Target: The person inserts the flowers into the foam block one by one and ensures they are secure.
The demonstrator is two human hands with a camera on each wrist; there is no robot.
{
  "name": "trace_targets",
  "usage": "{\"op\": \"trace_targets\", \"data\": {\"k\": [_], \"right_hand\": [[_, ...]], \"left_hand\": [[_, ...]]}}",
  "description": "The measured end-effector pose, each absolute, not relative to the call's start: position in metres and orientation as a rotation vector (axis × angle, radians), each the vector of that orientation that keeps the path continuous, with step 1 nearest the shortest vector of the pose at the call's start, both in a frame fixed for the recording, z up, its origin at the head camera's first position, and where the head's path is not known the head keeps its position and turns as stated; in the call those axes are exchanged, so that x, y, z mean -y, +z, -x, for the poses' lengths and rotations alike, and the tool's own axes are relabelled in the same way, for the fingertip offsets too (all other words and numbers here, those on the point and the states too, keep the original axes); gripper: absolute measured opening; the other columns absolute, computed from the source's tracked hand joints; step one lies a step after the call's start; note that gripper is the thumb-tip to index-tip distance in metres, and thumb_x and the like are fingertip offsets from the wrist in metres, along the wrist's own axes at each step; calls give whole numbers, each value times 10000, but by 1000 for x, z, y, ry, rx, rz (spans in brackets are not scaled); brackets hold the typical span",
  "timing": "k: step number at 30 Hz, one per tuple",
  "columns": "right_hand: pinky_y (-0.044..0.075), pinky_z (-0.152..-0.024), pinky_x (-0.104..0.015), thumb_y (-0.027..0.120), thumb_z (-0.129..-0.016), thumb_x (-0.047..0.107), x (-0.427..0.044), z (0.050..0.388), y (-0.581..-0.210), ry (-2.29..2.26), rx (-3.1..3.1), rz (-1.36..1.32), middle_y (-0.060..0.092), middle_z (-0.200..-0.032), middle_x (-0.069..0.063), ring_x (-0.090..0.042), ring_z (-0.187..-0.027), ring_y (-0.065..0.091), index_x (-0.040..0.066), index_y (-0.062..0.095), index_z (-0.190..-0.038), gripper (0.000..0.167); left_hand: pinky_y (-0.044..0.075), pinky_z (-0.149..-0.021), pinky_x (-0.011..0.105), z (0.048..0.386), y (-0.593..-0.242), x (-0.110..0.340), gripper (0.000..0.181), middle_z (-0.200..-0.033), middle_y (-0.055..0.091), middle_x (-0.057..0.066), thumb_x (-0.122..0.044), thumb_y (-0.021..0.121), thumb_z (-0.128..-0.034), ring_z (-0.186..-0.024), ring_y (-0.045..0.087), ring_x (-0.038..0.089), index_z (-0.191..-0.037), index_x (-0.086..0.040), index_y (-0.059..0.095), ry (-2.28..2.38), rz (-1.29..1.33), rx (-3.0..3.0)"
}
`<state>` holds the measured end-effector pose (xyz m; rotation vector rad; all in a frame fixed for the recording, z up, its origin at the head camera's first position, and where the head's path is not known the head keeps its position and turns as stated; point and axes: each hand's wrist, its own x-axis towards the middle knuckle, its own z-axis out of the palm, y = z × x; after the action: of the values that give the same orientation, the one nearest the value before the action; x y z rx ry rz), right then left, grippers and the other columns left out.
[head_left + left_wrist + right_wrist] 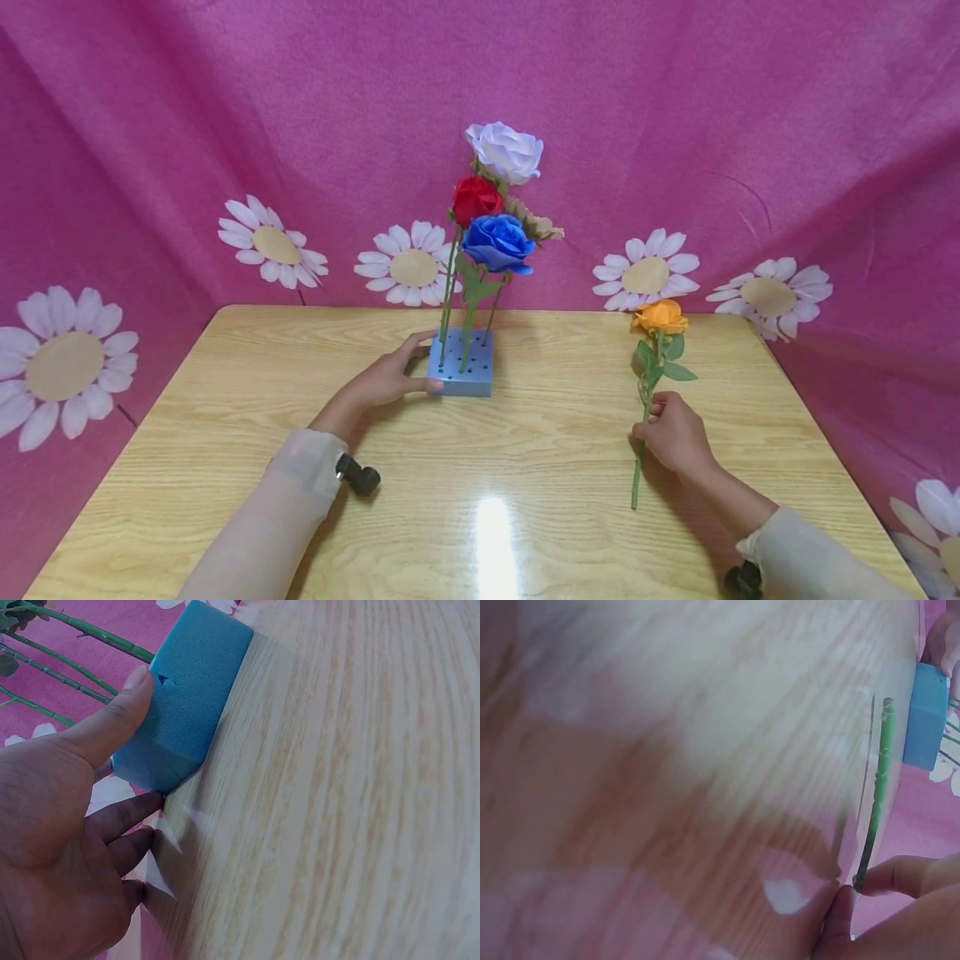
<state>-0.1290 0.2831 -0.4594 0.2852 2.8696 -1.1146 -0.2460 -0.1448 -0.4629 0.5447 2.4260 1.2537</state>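
A blue foam block point(461, 385) with small holes in its top stands on the table. My left hand point(378, 379) holds its left side, with the thumb on the near face; the left wrist view shows the thumb pressed to the foam block point(199, 682). Upright in the block are a white rose point(506, 152), a red rose point(477, 200), a blue rose point(498, 243) and a beige flower point(542, 225) partly hidden behind it. Over at the right, my right hand point(678, 433) pinches the stem of an orange rose point(660, 317). In the right wrist view the green stem point(881, 769) extends past the fingertips.
The wooden table point(360, 533) reflects a bright light near its front. A pink cloth point(337, 125) printed with white daisies hangs behind it and along both sides. Each forearm wears a pale sleeve, and a small black device point(360, 477) sits at the left wrist.
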Motion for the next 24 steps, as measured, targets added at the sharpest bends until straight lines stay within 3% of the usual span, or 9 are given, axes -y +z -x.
{"op": "trace_targets", "data": {"k": [10,13,17,20,24], "right_hand": [[498,-724,-274,643,-872,56,-286,131,-455,-1245,-2713,-350,587,-1220,-303,-349,-1056,574,-221,442,-1386,617],[496,-709,-275,618,-922,62,-286,131,-452,-1346,-2633,-354,611,-1109,-228,-255,-949,591,-209,458,-1352,532],[567,-676,-291,511,-1039,79,-288,130,-449,-1629,-2377,-385,641,-953,-87,-132,-803,651,-132,313,-1366,437],[613,-670,-312,442,-1089,89,-289,129,-450,-1824,-2139,-409,663,-890,-29,-127,-775,710,-59,213,-1391,406],[623,-745,-316,497,-1084,84,-292,127,-453,-1962,-1930,-426,697,-919,14,-114,-836,730,-46,187,-1478,518]], "left_hand": [[143,-1246,605,246,-463,145,909,-1613,410,181,-328,801,-915,-1558,235,363,-1627,-283,238,1247,-555,-2439],[145,-1246,605,247,-464,146,910,-1613,409,182,-325,802,-914,-1557,238,364,-1626,-278,237,1247,-563,-2440],[148,-1248,602,247,-464,147,920,-1621,397,180,-337,802,-912,-1558,238,362,-1628,-283,228,1242,-558,-2438],[150,-1249,596,247,-464,147,928,-1621,397,181,-334,805,-910,-1557,240,359,-1630,-279,223,1243,-554,-2436],[155,-1246,601,247,-464,146,926,-1610,413,182,-331,805,-911,-1554,250,359,-1630,-271,225,1250,-559,-2429]]}}
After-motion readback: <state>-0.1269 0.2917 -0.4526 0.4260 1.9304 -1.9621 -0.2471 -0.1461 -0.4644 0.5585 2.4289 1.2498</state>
